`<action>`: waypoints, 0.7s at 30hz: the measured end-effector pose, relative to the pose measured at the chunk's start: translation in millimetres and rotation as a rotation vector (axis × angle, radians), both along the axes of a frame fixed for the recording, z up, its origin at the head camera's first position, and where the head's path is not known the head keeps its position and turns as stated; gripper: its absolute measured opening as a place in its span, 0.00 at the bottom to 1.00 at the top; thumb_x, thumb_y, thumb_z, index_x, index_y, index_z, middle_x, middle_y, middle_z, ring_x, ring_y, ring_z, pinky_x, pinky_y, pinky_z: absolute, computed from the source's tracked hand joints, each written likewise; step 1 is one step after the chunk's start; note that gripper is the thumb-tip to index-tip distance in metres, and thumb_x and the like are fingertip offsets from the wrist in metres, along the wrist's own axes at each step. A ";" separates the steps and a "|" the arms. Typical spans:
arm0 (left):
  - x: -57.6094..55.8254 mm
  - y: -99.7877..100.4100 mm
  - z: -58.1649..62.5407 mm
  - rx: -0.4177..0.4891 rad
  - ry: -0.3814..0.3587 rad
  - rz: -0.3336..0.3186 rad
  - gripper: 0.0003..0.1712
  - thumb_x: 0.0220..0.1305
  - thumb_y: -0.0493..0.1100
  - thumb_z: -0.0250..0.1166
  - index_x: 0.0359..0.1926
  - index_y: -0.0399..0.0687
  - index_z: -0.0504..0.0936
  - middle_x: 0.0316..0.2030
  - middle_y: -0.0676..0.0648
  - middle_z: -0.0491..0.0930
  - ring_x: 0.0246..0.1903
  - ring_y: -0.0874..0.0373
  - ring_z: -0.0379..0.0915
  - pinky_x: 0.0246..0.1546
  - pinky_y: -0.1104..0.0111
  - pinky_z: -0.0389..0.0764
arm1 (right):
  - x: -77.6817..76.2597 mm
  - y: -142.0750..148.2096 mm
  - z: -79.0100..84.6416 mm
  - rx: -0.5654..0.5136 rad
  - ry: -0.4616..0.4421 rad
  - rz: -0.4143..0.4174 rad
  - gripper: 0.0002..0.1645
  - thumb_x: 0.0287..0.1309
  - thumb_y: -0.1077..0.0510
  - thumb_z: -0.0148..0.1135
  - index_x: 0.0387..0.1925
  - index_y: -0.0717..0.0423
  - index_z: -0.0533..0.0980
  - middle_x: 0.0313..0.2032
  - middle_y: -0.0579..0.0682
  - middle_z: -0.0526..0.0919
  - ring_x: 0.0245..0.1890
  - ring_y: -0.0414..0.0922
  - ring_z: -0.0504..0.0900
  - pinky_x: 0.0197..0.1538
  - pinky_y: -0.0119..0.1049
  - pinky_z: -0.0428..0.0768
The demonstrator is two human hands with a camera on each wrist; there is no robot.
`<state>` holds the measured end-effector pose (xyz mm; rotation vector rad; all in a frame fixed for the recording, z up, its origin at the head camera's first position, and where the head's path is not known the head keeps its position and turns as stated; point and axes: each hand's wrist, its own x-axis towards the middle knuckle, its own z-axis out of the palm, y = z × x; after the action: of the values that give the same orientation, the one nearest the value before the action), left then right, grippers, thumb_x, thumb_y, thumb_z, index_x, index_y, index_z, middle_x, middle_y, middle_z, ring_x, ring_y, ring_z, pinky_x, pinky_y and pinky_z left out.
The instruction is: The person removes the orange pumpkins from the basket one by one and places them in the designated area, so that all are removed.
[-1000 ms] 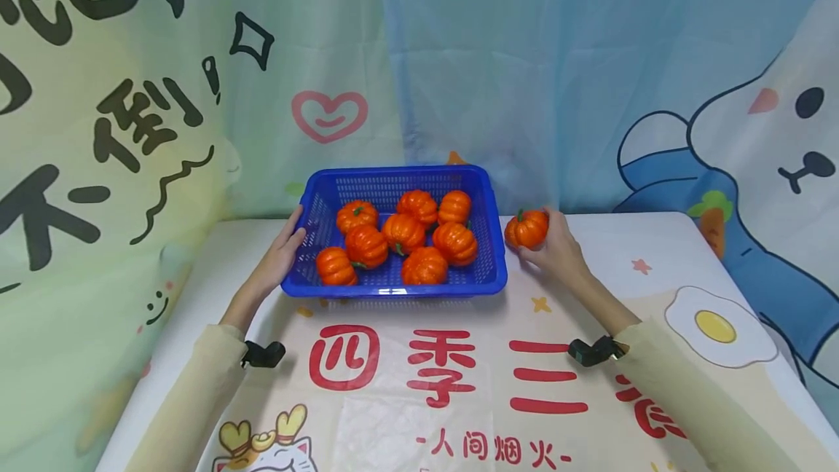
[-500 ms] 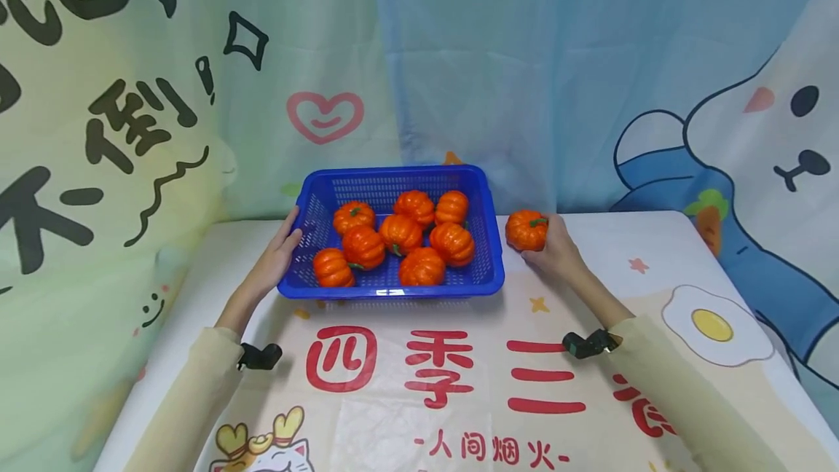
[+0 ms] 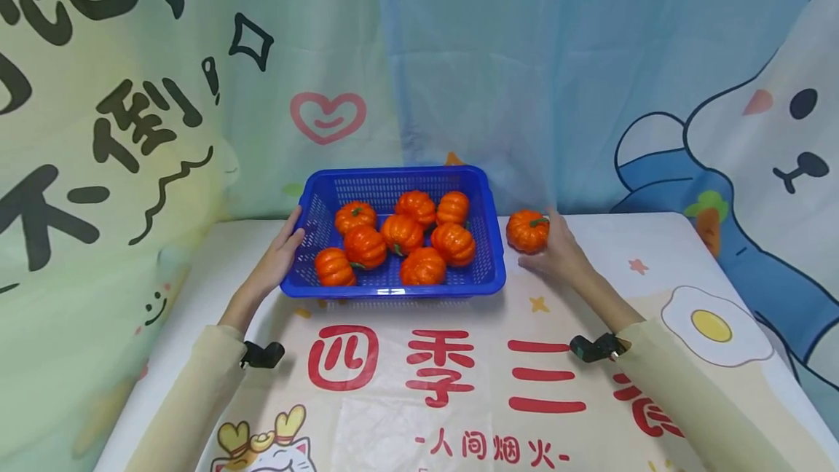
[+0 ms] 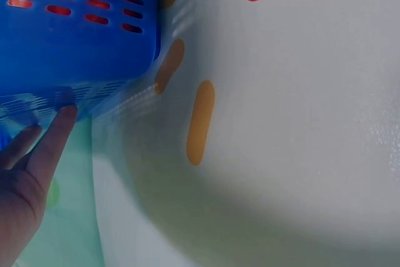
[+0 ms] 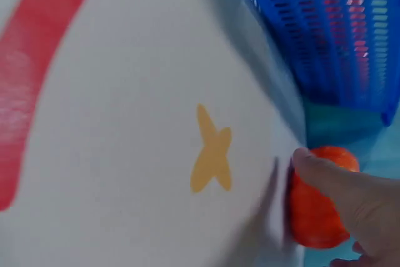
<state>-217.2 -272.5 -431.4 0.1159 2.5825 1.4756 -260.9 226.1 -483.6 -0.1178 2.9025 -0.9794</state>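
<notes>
Near the counter's far edge, the left hand (image 3: 280, 257) rests flat-fingered against the blue basket (image 3: 490, 239), steadying it; the right hand (image 3: 557, 253) grasps a loose pumpkin (image 3: 526, 230).

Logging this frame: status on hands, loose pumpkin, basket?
Left hand flat against blue basket, left wall. Right hand holds loose pumpkin on the table, right of basket. Seven pumpkins in basket. Nothing between pumpkin and basket.
</notes>
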 end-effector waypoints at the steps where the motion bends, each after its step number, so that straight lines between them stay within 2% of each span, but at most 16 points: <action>1: -2.4 -1.8 -4.5 0.001 0.006 -0.002 0.33 0.78 0.49 0.35 0.77 0.56 0.33 0.78 0.42 0.34 0.76 0.38 0.32 0.74 0.40 0.37 | 4.1 0.0 4.2 0.005 0.030 0.003 0.67 0.51 0.56 0.73 0.75 0.62 0.34 0.73 0.70 0.46 0.72 0.67 0.51 0.68 0.65 0.58; 3: -4.8 -4.1 -10.6 -0.004 0.019 -0.004 0.33 0.78 0.51 0.34 0.77 0.59 0.33 0.78 0.43 0.34 0.77 0.39 0.32 0.74 0.40 0.37 | 15.2 -0.8 15.7 0.016 0.098 0.017 0.66 0.51 0.54 0.73 0.75 0.62 0.37 0.74 0.68 0.45 0.73 0.67 0.51 0.67 0.66 0.60; 6: -4.8 -4.7 -12.1 -0.003 0.025 -0.003 0.34 0.78 0.53 0.34 0.77 0.60 0.33 0.78 0.43 0.34 0.77 0.39 0.32 0.74 0.40 0.37 | 35.9 -2.7 34.8 0.007 0.177 0.049 0.60 0.51 0.51 0.73 0.75 0.60 0.46 0.74 0.66 0.50 0.73 0.66 0.53 0.65 0.67 0.62; 10: -4.4 -4.8 -12.0 -0.004 0.026 0.000 0.34 0.78 0.53 0.34 0.77 0.59 0.33 0.78 0.43 0.34 0.77 0.39 0.32 0.74 0.41 0.37 | 66.7 -5.9 55.2 -0.034 0.232 0.130 0.53 0.53 0.50 0.72 0.73 0.57 0.55 0.72 0.64 0.57 0.70 0.64 0.59 0.61 0.65 0.70; 14: -5.0 -5.5 -12.5 -0.005 0.024 0.003 0.34 0.77 0.54 0.35 0.77 0.61 0.33 0.78 0.44 0.35 0.77 0.39 0.32 0.74 0.40 0.37 | 91.0 -8.8 65.4 -0.046 0.267 0.209 0.48 0.53 0.49 0.71 0.71 0.58 0.60 0.70 0.64 0.62 0.66 0.63 0.66 0.55 0.61 0.77; 17: -5.2 -5.6 -12.7 -0.002 0.025 0.002 0.34 0.77 0.54 0.35 0.77 0.62 0.33 0.78 0.44 0.35 0.77 0.39 0.33 0.73 0.40 0.38 | 100.1 -9.3 66.9 -0.045 0.271 0.231 0.46 0.53 0.51 0.72 0.69 0.58 0.63 0.69 0.64 0.64 0.65 0.64 0.68 0.52 0.61 0.78; 21: -5.3 -5.3 -13.5 -0.007 0.028 0.003 0.34 0.77 0.54 0.35 0.77 0.61 0.33 0.78 0.44 0.35 0.76 0.38 0.33 0.73 0.39 0.39 | 101.7 -9.2 63.9 -0.056 0.268 0.239 0.44 0.52 0.53 0.72 0.68 0.58 0.65 0.69 0.63 0.64 0.66 0.63 0.67 0.53 0.58 0.79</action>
<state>-222.5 -277.9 -444.9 0.1322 2.6109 1.4764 -159.1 216.9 -419.7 -0.6303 2.9970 -1.0746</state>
